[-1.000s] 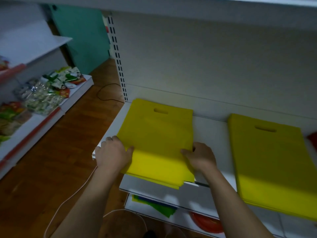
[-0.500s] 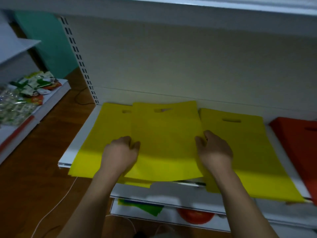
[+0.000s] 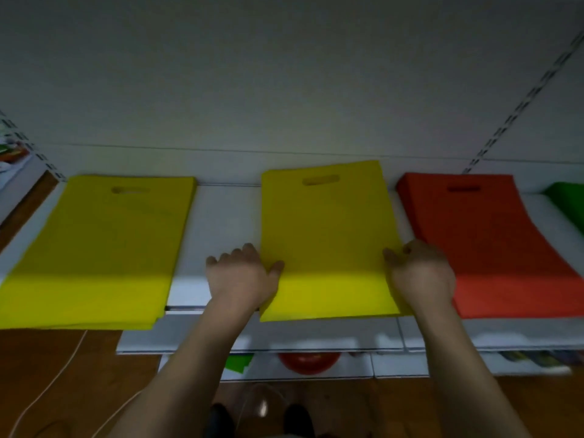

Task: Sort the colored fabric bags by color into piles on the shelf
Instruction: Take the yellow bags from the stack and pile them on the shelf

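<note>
Left hand [image 3: 241,275] and right hand [image 3: 418,273] pinching side edges of middle yellow bags [image 3: 327,238], flat, cut-out handle at 12 o'clock, on white shelf [image 3: 221,222]. Second yellow pile [image 3: 98,251] at 9 o'clock, red pile [image 3: 486,245] at 3 o'clock.

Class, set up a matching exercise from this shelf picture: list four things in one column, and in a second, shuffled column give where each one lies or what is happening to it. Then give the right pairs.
Column 1
1. left yellow pile
2. middle yellow pile
3. red pile
4. green bags

Column 2
A. at the far right edge of the picture
B. held at its two sides by the left hand and right hand
C. between yellow and green
D. untouched, at the shelf's left end

Pairs: 1-D, 2-B, 3-C, 4-A
</note>
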Demonstrator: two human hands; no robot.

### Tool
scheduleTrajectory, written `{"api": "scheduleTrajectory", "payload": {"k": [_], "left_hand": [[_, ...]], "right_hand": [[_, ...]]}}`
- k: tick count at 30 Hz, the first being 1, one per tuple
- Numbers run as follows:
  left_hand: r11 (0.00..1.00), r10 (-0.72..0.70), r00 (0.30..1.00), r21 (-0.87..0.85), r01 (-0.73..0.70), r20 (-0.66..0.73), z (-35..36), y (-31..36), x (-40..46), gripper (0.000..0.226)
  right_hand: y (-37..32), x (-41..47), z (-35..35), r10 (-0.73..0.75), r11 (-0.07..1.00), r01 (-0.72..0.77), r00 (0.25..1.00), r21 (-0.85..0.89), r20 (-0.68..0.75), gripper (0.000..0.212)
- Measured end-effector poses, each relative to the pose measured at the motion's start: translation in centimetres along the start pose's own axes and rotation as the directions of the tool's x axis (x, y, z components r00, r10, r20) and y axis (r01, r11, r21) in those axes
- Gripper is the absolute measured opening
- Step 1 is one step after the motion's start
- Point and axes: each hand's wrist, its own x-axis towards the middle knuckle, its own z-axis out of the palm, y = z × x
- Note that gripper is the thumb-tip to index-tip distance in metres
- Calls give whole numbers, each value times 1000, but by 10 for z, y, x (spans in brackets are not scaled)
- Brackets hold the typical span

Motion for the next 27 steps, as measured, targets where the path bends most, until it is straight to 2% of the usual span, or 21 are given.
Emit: {"api": "scheduleTrajectory", "payload": {"k": [3,5,9,12,15,17,19,21,27], "left_hand": [[997,-76,990,30,73,121,6,13,-2,60],[998,-57,995,41,54,79,11,15,-4,56],[999,-42,999,30,41,23,15,16,1,52],[998,-61,998,-16,60,-15,14,15,2,63],[991,-74,996,-118,67,-56,11,7,-1,74],[976,-100,995,-194,96,-12,7,-1,-5,58],[954,-142,990,-268,135,-8,1,-16,-11,49],[940,-187,982,-296,167,-39,-3,-38,-19,44],[908,-329,941,-298,294,-77,-15,-135,-35,32]], "right_hand": [[14,0,12,18,999,-17,999,-40,44,43],[18,0,16,30,1000,-29,995,-11,98,38],[14,2,18,1,1000,-2,998,18,63,42],[14,4,17,-1,1000,1,996,-1,84,42],[3,0,14,-47,998,47,999,-37,20,52],[-19,-7,9,-97,995,94,993,-44,-72,60],[-49,-17,9,-167,986,166,979,-20,-119,57],[-86,-31,13,-217,974,221,973,43,-77,50],[-196,-67,41,-383,914,336,899,229,212,40]]}}
